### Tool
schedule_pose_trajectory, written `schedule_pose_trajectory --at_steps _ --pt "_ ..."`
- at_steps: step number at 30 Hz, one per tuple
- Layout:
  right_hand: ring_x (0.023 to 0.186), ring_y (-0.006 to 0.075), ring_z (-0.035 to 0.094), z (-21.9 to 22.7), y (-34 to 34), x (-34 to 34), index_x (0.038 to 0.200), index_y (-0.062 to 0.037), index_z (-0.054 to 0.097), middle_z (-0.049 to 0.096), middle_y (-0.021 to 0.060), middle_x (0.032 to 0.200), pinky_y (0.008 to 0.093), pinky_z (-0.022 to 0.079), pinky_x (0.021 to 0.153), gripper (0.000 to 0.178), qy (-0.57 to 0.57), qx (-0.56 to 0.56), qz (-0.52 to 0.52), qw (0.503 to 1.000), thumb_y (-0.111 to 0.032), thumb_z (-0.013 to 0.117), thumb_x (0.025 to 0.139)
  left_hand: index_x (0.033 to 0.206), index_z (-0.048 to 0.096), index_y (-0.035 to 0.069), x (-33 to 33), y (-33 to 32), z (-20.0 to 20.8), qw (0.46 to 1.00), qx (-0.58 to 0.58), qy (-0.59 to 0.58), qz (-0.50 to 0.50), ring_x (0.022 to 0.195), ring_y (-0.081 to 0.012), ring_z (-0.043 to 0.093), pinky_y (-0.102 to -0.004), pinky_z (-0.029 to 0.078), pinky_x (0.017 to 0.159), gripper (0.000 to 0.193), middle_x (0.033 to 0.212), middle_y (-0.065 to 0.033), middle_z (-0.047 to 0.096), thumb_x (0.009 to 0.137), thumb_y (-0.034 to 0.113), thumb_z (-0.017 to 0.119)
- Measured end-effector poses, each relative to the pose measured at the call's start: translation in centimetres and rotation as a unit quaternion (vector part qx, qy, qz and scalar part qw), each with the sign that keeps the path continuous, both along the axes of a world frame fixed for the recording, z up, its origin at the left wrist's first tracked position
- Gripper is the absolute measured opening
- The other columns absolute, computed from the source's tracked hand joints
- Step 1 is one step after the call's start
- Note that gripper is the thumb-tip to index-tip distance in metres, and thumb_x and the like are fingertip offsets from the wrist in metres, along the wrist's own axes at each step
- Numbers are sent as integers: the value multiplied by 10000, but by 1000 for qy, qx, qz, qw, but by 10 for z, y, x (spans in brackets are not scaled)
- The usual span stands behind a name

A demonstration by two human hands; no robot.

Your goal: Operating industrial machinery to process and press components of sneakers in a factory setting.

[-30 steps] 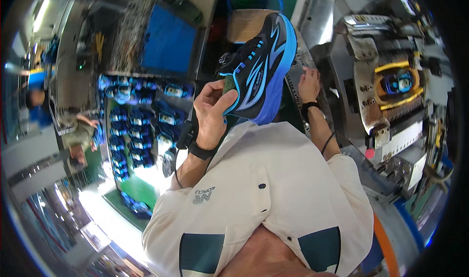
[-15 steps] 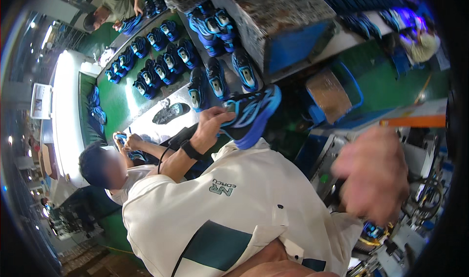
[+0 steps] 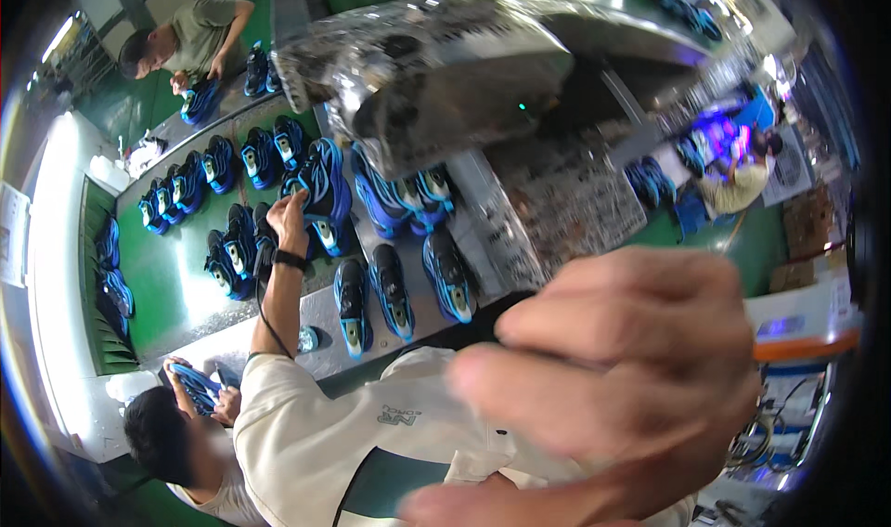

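Fingers (image 3: 296, 203) of the left hand (image 3: 289, 226) pinch the back of a black and blue shoe (image 3: 331, 185). It is just past the fingertips, a bit to their right; I can't tell if it touches the green table (image 3: 172, 260). This looks like the putting-down step. The next move seems to need a free spot and a soft let-go. Right hand (image 3: 622, 360) is curled and blurry, so I can't tell if it holds anything. More shoes (image 3: 219, 163) stand on both sides of the left hand.
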State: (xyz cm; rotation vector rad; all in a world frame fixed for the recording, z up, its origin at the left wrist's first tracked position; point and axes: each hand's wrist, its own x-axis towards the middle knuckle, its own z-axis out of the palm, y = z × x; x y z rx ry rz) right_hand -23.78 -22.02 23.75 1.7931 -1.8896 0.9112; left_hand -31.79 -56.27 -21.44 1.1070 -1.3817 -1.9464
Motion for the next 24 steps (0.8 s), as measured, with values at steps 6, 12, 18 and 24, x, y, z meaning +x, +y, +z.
schedule_pose_trajectory --at_steps 6,12,18,24 --pt "976 174 655 55 -54 -194 1167 3 660 703 96 1063 302 506 861 273 8 125 -281 952 -113 609 925 640 608 -25 -152 -41 -34 976 -166 -113 -84 604 -190 558 -359 470 605 376 632 -114 617 647 306 786" --pt "1043 170 593 92 -108 -380 1223 -74 617 653 50 1136 380 505 834 516 -125 275 -441 845 -507 471 984 970 652 -38 -253 -43 -63 949 -271 -159 4 960 -432 654 -483 507 873 441 974 -271 684 716 321 691" --pt "933 107 612 171 -23 -536 1148 -91 658 665 32 1051 254 497 777 352 -272 81 -437 854 -386 586 971 1102 496 -23 -309 -40 -84 937 -302 -129 -119 1004 -490 605 -532 484 877 406 1069 -314 624 821 245 613" --pt "877 157 629 49 -149 -452 1127 -82 660 673 32 994 273 499 805 365 -323 156 -218 908 -367 666 900 1328 482 -44 -188 -25 -85 959 -245 -50 -131 1095 -383 592 -403 444 1000 604 1189 -256 616 863 274 700"
